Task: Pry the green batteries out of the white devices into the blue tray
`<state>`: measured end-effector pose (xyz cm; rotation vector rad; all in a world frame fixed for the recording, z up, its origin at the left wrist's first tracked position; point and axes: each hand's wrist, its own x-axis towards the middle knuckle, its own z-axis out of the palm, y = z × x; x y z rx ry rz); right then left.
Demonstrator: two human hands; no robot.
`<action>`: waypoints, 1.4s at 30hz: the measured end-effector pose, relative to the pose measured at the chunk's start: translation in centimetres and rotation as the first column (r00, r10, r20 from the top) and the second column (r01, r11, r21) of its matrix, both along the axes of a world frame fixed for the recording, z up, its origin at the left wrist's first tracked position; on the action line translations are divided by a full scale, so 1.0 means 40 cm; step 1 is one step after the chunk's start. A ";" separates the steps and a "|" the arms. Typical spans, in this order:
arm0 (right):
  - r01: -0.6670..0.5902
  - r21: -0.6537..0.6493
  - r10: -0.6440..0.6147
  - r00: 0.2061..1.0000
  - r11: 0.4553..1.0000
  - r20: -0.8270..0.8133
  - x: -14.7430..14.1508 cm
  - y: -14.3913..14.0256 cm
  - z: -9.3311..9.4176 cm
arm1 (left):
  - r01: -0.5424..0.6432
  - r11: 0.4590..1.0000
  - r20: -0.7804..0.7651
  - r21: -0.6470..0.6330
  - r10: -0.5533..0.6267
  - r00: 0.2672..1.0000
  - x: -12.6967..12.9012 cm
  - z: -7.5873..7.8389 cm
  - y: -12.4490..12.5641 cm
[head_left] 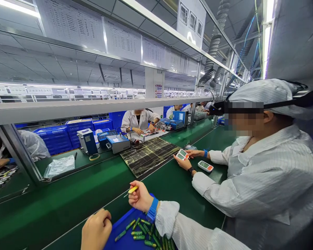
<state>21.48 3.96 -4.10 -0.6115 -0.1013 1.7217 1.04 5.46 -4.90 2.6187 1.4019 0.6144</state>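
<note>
One right hand (140, 198) closed around one yellow tool (133, 189) above one blue tray (120, 225), over a dozen green batteries (138, 238) inside, one left hand (96, 231) curled alongside, cannot tell whether holding anything.

Bright tubes (268, 21) light from overhead (glare streaks the hanging sheets (123, 40)); edges stretch.

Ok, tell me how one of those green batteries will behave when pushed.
The batteries look cylindrical, so one would probably roll where it has room. Their straight shapes suggest stiffness. Heaped loosely in the blue tray, neighbours would likely shift too.
</note>
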 end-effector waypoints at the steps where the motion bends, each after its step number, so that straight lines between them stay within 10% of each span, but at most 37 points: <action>1: -0.001 0.000 0.001 1.000 1.000 -0.001 0.000 0.000 0.000 | 0.002 1.000 0.000 0.002 -0.002 1.000 -0.001 -0.001 0.001; 42: 0.026 -0.026 -0.026 1.000 0.999 -0.015 0.002 -0.004 0.005 | 0.008 1.000 0.002 -0.019 -0.008 1.000 -0.003 0.014 0.002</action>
